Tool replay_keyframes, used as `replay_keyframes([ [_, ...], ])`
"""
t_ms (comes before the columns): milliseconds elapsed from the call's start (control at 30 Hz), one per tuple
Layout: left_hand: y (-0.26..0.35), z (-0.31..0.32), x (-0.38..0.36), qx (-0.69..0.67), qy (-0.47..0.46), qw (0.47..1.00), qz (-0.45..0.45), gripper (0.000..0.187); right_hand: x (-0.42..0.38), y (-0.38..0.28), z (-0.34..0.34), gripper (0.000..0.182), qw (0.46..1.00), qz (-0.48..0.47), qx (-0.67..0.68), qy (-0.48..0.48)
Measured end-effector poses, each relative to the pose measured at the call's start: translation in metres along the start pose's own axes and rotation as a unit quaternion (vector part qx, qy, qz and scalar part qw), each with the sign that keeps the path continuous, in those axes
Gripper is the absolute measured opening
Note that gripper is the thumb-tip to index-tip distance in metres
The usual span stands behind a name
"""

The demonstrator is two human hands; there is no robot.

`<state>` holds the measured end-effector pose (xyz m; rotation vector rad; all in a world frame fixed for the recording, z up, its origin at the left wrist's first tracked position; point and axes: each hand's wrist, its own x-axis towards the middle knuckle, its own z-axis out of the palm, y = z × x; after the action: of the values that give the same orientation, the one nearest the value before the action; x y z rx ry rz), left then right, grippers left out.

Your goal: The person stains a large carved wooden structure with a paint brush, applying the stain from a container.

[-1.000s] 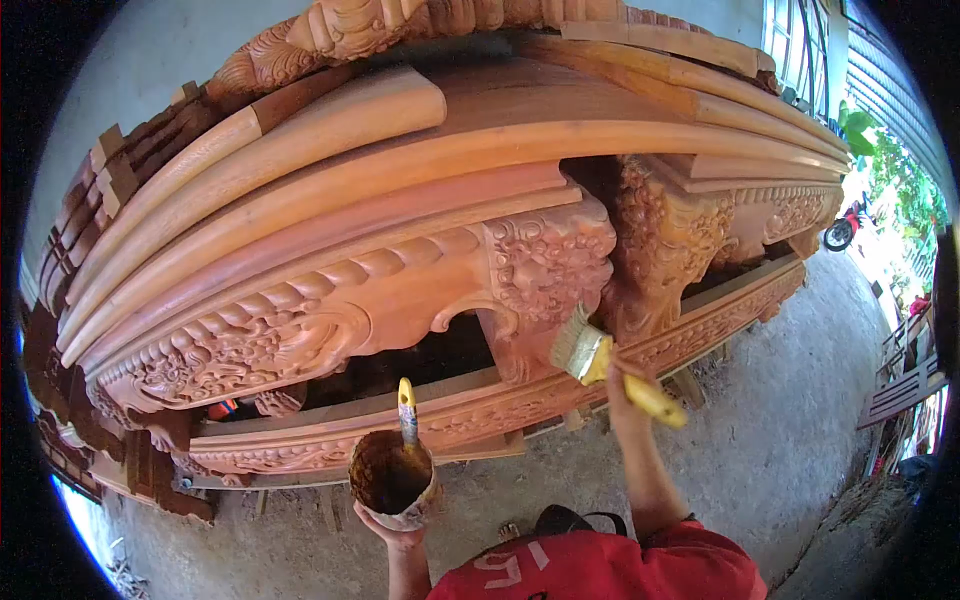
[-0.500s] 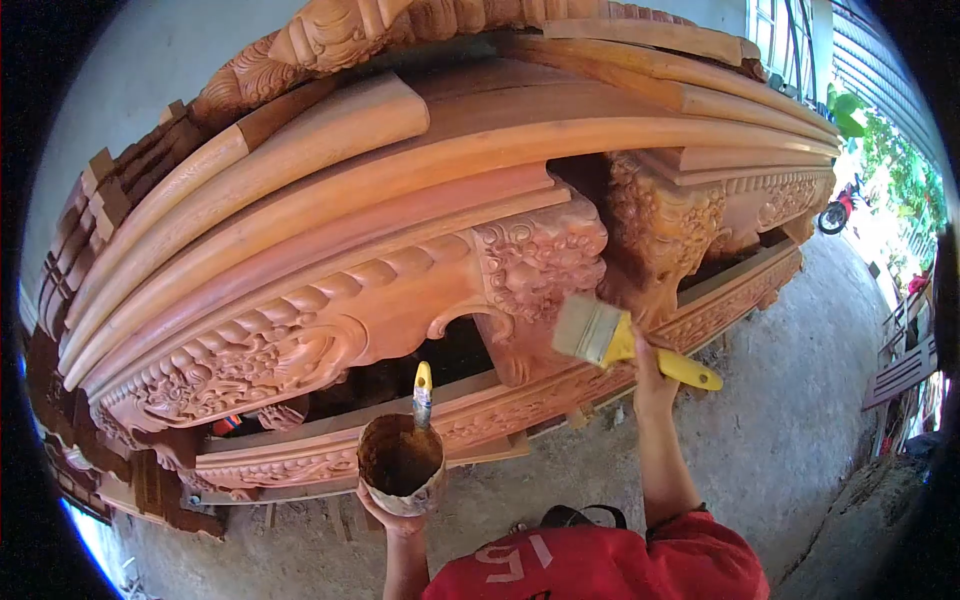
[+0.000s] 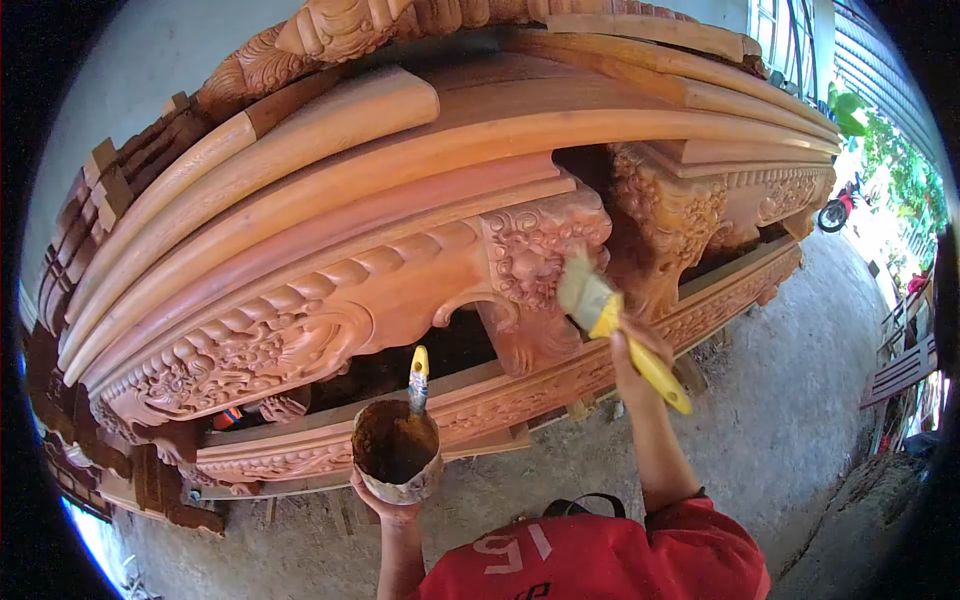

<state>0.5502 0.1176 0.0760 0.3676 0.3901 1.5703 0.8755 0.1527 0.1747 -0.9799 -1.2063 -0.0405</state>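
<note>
My right hand (image 3: 638, 352) grips the yellow handle of a wide paintbrush (image 3: 600, 305). Its pale bristles are slightly blurred and lie at the carved corner (image 3: 540, 250) of a large reddish wooden piece of furniture (image 3: 400, 285); whether they touch is hard to tell. My left hand (image 3: 385, 503) is wrapped around a stained pot (image 3: 405, 488) from below. A second, smaller brush (image 3: 419, 380) with a yellow handle stands in the pot, its bristles hidden inside. Brown residue coats the pot's inner wall.
Curved wooden rails (image 3: 330, 125) lie stacked on top of the furniture. Dark wooden pieces (image 3: 75, 390) stand at the left. Grey concrete floor (image 3: 800, 350) runs along the right, with a red motorbike (image 3: 840, 208) farther back and a wooden panel (image 3: 902, 372) at the right edge.
My right hand has moved a little left and up, turning the brush so its bristles point upward toward the carved corner. My left hand and the pot have shifted slightly left.
</note>
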Motion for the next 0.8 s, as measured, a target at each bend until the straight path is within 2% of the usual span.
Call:
replay_keyframes([
  [33, -0.001, -0.004, 0.000, -0.005, 0.006, 1.000, -0.004, 0.064, -0.003, 0.005, 0.002, 0.017, 0.999, -0.019, -0.035, -0.037],
  [67, -0.001, -0.009, -0.001, -0.010, 0.011, 1.000, -0.007, 0.063, -0.004, 0.008, 0.001, 0.019, 0.986, -0.111, -0.103, -0.070],
  [100, -0.002, -0.013, -0.002, -0.009, 0.018, 1.000, -0.006, 0.063, -0.008, 0.012, 0.007, 0.018, 0.994, -0.093, -0.011, -0.059],
  [167, -0.002, -0.016, -0.005, -0.009, 0.028, 1.000, 0.000, 0.062, -0.016, 0.006, -0.007, 0.019, 0.990, 0.029, -0.022, -0.139],
  [267, -0.001, -0.013, -0.009, -0.024, 0.021, 0.999, -0.010, 0.060, -0.009, -0.002, -0.021, 0.021, 0.984, 0.005, -0.046, -0.171],
  [300, -0.001, -0.012, -0.009, -0.016, 0.012, 1.000, -0.002, 0.060, -0.004, -0.008, -0.022, 0.021, 0.984, 0.007, -0.046, -0.170],
  [367, -0.003, -0.012, -0.008, -0.010, 0.001, 1.000, 0.003, 0.059, 0.012, -0.019, -0.018, 0.023, 0.992, -0.065, -0.010, -0.104],
  [433, -0.004, -0.017, -0.009, -0.030, 0.009, 0.999, -0.011, 0.059, 0.006, -0.004, -0.007, 0.024, 0.993, -0.066, 0.012, -0.095],
  [567, -0.007, -0.016, -0.009, -0.037, 0.031, 0.999, -0.016, 0.059, -0.014, 0.012, -0.002, 0.025, 0.992, -0.050, 0.053, -0.105],
  [633, -0.007, -0.009, -0.013, -0.035, 0.013, 0.999, -0.032, 0.059, -0.018, 0.010, -0.015, 0.024, 0.980, 0.078, -0.035, -0.179],
  [767, -0.007, -0.013, -0.016, -0.018, 0.029, 0.999, -0.023, 0.058, -0.003, -0.009, -0.024, 0.023, 0.987, 0.075, -0.022, -0.139],
  [800, -0.007, -0.008, -0.019, -0.017, 0.031, 0.999, -0.028, 0.058, 0.005, -0.017, -0.022, 0.023, 0.993, 0.027, -0.010, -0.113],
])
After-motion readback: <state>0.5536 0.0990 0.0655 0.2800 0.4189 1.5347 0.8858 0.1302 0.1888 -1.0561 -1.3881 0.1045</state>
